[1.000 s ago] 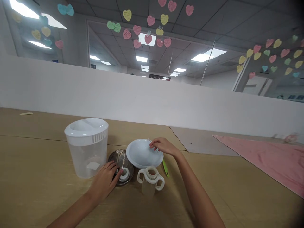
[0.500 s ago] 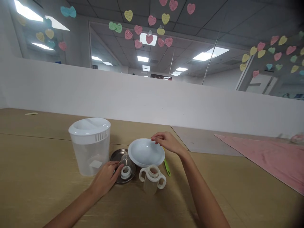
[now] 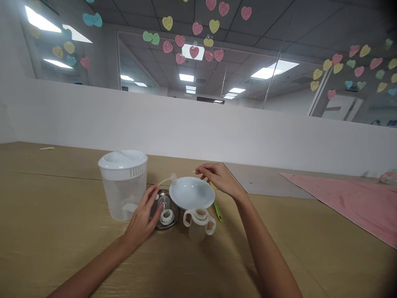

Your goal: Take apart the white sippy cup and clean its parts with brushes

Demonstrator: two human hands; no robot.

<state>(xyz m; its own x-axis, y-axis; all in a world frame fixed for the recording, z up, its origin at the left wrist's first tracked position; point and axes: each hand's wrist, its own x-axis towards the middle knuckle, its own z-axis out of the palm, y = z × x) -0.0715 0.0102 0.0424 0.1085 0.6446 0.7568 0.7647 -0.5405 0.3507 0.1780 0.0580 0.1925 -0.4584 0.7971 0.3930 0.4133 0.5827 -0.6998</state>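
Note:
My left hand [image 3: 145,213] is at the left edge of a round metal tray [image 3: 174,219], its fingers closed on a thin pale tube [image 3: 164,181] with a clear wider end. A clear dome-shaped piece [image 3: 163,202] and a white ring [image 3: 166,217] lie on the tray. My right hand [image 3: 217,178] is above the far right rim of a white bowl [image 3: 191,193], fingertips pinched; a thin pale tip shows beyond them, too small to name. In front of the bowl stands a two-handled bottle [image 3: 197,227] without a lid.
A translucent container with a white lid [image 3: 124,186] stands left of the tray. A green-handled utensil [image 3: 218,212] lies partly behind the bowl. A pink cloth [image 3: 350,203] covers the right side of the table [image 3: 77,244]. A low white wall [image 3: 186,128] runs behind.
My left hand has risen slightly off the tray and now has the pale tube in its fingers. A thin tip now shows at my right fingertips. The view has shifted slightly.

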